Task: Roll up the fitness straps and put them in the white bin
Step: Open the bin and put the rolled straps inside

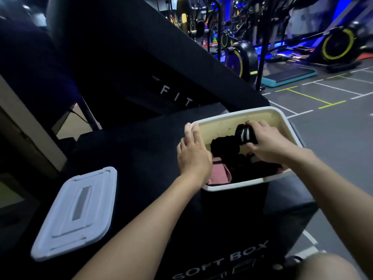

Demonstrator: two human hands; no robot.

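Inside the white bin [240, 116], toward its far right corner, your right hand [268, 144] holds a rolled strap [245, 134], black with white stripes. Your fingers [260, 126] curl over the far side of the roll and your thumb [255, 147] presses its near side, so the roll sits clamped between them, its striped face turned toward the bin's left. The roll is below the rim line and above the other contents; whether it touches them cannot be told.

Your left hand [193, 152] lies over the bin's left rim. Its fingers are straight and close together, tips reaching the far left corner of the rim, palm down. It grips nothing that can be seen.

Contents already in the bin: a mass of black straps [226, 147] just left of the held roll, and a pink item [219, 174] at the near left corner, partly under your left wrist. A dark reddish item [264, 166] lies beneath your right wrist; its nature cannot be determined.

The bin stands on a black padded box [222, 239] marked "SOFT BOX". The bin's lid [76, 211] lies flat on the same black surface, well apart to the left. Exercise bikes [337, 45] stand on the gym floor beyond.
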